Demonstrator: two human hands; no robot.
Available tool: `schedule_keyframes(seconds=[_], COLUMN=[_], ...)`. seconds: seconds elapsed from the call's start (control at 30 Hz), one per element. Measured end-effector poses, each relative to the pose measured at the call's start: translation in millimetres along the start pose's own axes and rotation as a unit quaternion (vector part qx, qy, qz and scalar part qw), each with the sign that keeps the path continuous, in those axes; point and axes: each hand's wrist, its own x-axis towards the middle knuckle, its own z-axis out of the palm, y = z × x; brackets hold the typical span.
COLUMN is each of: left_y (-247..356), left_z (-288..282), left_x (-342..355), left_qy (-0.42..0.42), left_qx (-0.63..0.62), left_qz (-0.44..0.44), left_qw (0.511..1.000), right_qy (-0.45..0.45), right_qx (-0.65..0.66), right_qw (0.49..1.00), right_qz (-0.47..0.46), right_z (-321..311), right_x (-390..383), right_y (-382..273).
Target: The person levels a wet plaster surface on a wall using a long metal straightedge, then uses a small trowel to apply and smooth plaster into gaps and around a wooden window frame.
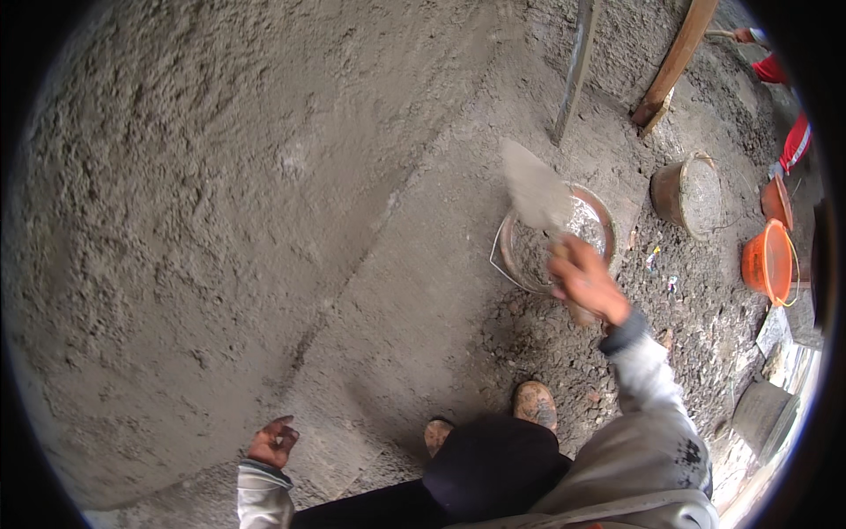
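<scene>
My right hand [589,278] is closed round the handle of a pointed trowel [534,189]. Its grey blade is held over a bucket [605,210], hiding part of the rim, and points away to the upper left. Inside the bucket is grey, wet-looking mortar, and its wire handle hangs down on the left side. My left hand [272,443] is low on the left, near the rough grey mortar surface [220,220]. Its fingers are loosely bent and I see nothing held in them; whether they touch the surface I cannot tell.
Beyond the bucket stand a metal post [575,75] and a wooden post [677,62]. A second bucket [671,194] of grey mix is at the right, with orange buckets [765,263] farther over. Rubble covers the ground by my shoes [535,404]. A co-worker's red-clad leg [797,141] shows far right.
</scene>
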Motion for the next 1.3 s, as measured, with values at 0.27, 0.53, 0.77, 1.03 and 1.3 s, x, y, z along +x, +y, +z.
schedule_keyframes(seconds=[0.27,0.53,0.77,1.03,1.3], left_y=[98.2,118.7,89.7,64.0,57.6], left_z=[1.9,3.1,-6.0,-7.5,-12.7], left_x=[52.2,44.4,33.4,18.1,4.1], left_qy=[-0.021,-0.023,-0.003,-0.007,-0.003], left_qx=[0.022,0.058,0.075,0.052,0.015], left_qz=[0.112,0.161,0.125,0.051,0.051], left_qw=[0.993,0.985,0.989,0.997,0.999], right_qy=[-0.158,-0.130,-0.040,0.165,0.212], right_qx=[-0.067,0.266,0.315,0.427,0.402], right_qw=[0.966,0.954,0.948,0.872,0.889], right_qz=[0.193,0.041,-0.037,-0.174,-0.056], right_z=[-47.6,-36.9,-6.5,108.0,226.2], right_x=[17.0,-39.8,-16.0,21.2,237.1], right_y=[53.0,117.2,109.5,23.2,7.8])
